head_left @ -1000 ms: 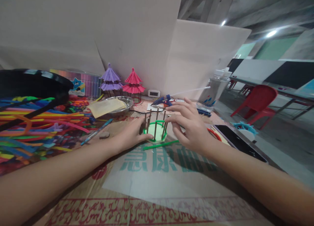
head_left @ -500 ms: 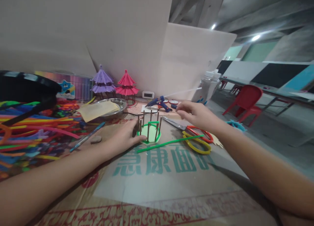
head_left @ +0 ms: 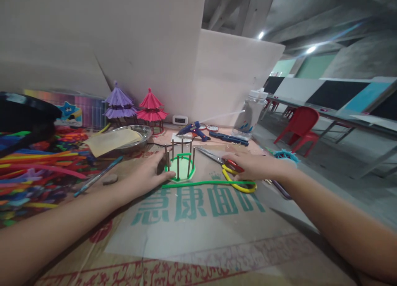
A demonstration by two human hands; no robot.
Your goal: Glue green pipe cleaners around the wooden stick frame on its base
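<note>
My left hand [head_left: 147, 174] grips the left edge of a small pavilion frame, thumb in front and fingers partly hidden behind. The frame has a pale green base [head_left: 182, 170] rimmed with green pipe cleaner and several upright brown posts. My right hand [head_left: 254, 166] is closed over the red handle of a pair of scissors [head_left: 214, 156]; the hand covers part of that handle. The scissors' yellow handle loop [head_left: 248, 189] shows below it. A loose green pipe cleaner [head_left: 204, 182] lies in front of the frame and crosses the yellow loop.
Colourful pipe cleaners [head_left: 34, 170] heap at the left beside a blue pen [head_left: 97, 176]. Behind stand a purple pavilion [head_left: 119, 102], a pink pavilion [head_left: 151, 106] and a metal dish [head_left: 144, 137]. A blue glue gun [head_left: 194, 130] and a bottle [head_left: 246, 116] are farther right.
My right hand has come down and nearer, from beside the glue gun onto the scissors' red handle. The green pipe cleaner's right end has dropped. My left hand stays at the frame; the view shifts right.
</note>
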